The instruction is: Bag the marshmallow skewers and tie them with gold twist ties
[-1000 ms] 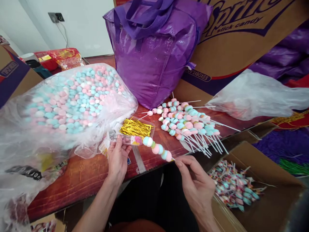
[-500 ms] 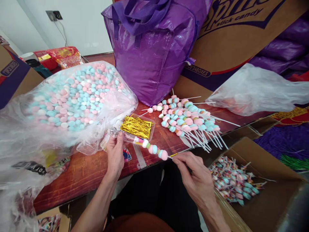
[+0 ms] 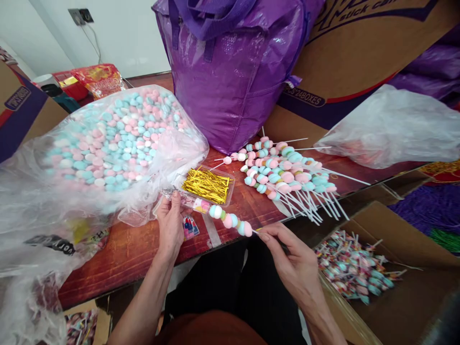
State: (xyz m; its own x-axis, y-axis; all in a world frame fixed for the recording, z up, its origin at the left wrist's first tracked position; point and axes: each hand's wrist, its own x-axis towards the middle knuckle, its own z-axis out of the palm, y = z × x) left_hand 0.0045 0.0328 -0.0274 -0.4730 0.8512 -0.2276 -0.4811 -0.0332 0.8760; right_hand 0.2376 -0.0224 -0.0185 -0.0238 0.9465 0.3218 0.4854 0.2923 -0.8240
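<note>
Marshmallow skewer [image 3: 232, 222] of pink, blue, white and green pieces lies slantwise just below the centre of the frame in the head view, held between both hands. The right hand [image 3: 293, 256], right of lower centre, pinches the bare stick end between thumb and forefinger. The left hand [image 3: 170, 225], left of centre, pinches a clear printed wrapper [image 3: 197, 203] between thumb and fingers; the wrapper's right end meets the skewer's far tip, though whether the tip is inside cannot be told. Just above the wrapper, a clear plastic tray [image 3: 232, 186] holds gold twist ties [image 3: 208, 185]. Finished-looking skewers [image 3: 291, 167] lie piled right of centre, their white sticks mostly pointing to the lower right. A large clear bag of marshmallows [image 3: 118, 143] fills the left, a purple zip bag [image 3: 230, 72] stands at upper centre, and an open carton [image 3: 406, 239] at lower right contains wrapped candies [image 3: 359, 268].
</note>
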